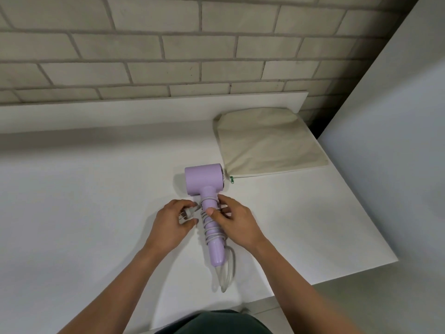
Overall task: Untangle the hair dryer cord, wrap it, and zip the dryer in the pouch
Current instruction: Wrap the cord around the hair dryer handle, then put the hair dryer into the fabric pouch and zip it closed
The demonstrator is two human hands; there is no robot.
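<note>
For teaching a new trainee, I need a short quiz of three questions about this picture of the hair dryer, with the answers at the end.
1. True or false: the cord is wound around the handle of the hair dryer.
2. What does the left hand hold? A) the plug B) a comb C) nothing
3. Short answer: is the dryer already inside the pouch?

Key: 1 true; 2 A; 3 no, it lies on the table, outside the pouch.
</note>
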